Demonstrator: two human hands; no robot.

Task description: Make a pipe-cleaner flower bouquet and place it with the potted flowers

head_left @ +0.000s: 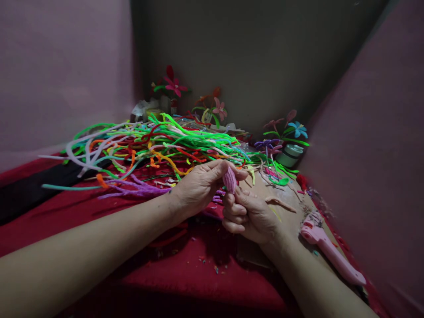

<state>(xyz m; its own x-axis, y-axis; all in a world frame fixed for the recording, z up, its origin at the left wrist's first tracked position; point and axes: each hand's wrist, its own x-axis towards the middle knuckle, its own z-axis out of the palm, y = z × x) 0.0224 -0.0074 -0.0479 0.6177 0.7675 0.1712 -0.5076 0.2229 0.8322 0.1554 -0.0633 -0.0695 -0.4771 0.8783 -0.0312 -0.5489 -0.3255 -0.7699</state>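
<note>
Between my two hands, over the front of the table, is a small pink-purple bud of coiled pipe cleaner (229, 180), standing roughly upright. My left hand (202, 185) pinches its top between thumb and fingers. Just below, my right hand (250, 214) grips its lower end, with the fingers curled in. Whether a stem runs down inside the right fist is hidden. Behind the hands spreads a big tangled heap of pipe cleaners (198, 139) in green, red, orange, white and other colours. Purple pipe cleaners (135, 187) lie beside my left wrist.
A pink glue gun (327, 249) lies on a cardboard sheet (288, 194) at the right. Finished pipe-cleaner flowers, such as a blue one (298, 129) and a pink one (176, 86), stand at the back. A pale green jar (289, 154) sits near them. Scraps dot the red cloth (185, 269).
</note>
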